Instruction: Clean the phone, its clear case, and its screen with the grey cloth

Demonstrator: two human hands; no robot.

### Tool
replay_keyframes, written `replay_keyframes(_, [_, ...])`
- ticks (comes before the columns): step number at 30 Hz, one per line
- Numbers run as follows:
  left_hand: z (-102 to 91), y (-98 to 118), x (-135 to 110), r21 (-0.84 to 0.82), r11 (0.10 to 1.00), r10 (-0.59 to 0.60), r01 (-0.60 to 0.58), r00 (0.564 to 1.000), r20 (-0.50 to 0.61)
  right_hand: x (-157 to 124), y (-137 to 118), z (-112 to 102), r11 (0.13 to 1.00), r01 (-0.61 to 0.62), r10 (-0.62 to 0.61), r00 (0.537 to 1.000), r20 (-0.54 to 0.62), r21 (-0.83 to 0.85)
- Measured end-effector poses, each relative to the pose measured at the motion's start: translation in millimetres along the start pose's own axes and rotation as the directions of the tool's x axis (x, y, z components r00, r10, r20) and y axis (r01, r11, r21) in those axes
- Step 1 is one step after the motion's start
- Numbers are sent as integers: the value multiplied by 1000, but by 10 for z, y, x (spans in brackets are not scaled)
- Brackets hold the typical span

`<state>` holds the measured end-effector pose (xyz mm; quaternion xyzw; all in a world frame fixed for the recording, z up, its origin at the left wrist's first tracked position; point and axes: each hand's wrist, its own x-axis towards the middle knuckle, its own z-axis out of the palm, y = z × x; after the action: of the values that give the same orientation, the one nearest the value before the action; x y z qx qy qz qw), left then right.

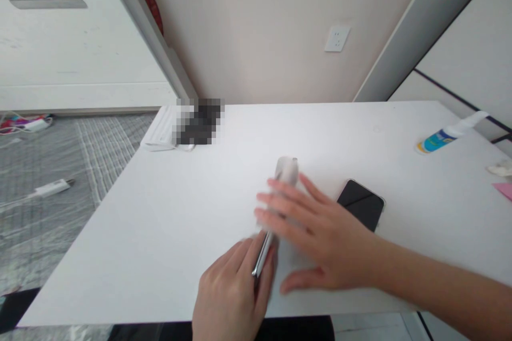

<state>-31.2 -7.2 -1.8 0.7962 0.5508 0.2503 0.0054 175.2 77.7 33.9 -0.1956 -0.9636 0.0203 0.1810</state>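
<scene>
In the head view my left hand [232,290] is closed around the near part of a slim object with a shiny silver edge [262,258] and a rounded whitish far end [287,166]. My right hand [320,234] lies across the middle of this object, its fingers stretched out and a little blurred, thumb apart. Its fingers hide much of the object, so its kind is not clear. Just beyond my right wrist a dark-screened phone [362,203] rests flat on the white table [160,256], partly covered by the hand.
At the table's right stands a tilted-looking white bottle with a blue label [439,141], near a pink piece [503,189]. White folded material [162,130] and a pixelated dark thing [200,123] are at the back left. A white plug [53,187] lies lower down at left.
</scene>
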Motion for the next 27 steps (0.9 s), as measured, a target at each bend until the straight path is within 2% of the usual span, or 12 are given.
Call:
replay_keyframes(2, [4, -16, -5, 44, 998, 51, -48, 996, -79, 7, -87, 20, 981, 192, -193, 981, 26, 23])
replay_keyframes(3, [2, -21, -5, 58, 997, 64, -58, 993, -100, 6, -95, 29, 973, 232, -232, 972, 29, 22])
replay_keyframes(4, [-2, -23, -3, 58, 997, 58, -52, 993, -100, 3, -72, 36, 977, 214, -214, 977, 24, 12])
replay_keyframes(6, [-16, -19, 3, 20, 1000, 6, -6, 1000, -30, -8, 35, 40, 998, 53, -53, 999, -1, -22])
replay_keyframes(8, [-28, -13, 7, -15, 999, -34, 34, 999, 33, -14, 130, 32, 994, -99, 98, 995, -19, -45])
replay_keyframes(9, [-31, -11, 7, -23, 999, -37, 38, 998, 42, -12, 140, 27, 992, -121, 120, 993, -18, -44])
replay_keyframes(14, [-10, -21, -10, -18, 1000, 20, -21, 997, -68, 22, -66, 23, 990, 142, -143, 988, 56, 21])
replay_keyframes(15, [-6, -20, -13, -18, 1000, 21, -23, 997, -73, 20, -69, 23, 988, 153, -154, 987, 53, 20])
replay_keyframes(18, [-3, -9, -17, -19, 1000, -14, 14, 1000, -7, -4, 78, 14, 999, -36, 36, 999, 9, -22])
replay_keyframes(21, [-10, -4, -23, -29, 999, -31, 32, 998, 48, -22, 185, 4, 974, -219, 218, 976, -20, -63])
replay_keyframes(23, [-10, -11, -30, -31, 999, -19, 19, 999, 30, -16, 110, 12, 986, -157, 156, 988, -8, -49])
replay_keyframes(27, [2, -24, -30, -69, 997, 20, -25, 997, -70, -3, -56, 37, 987, 160, -159, 986, 50, -28])
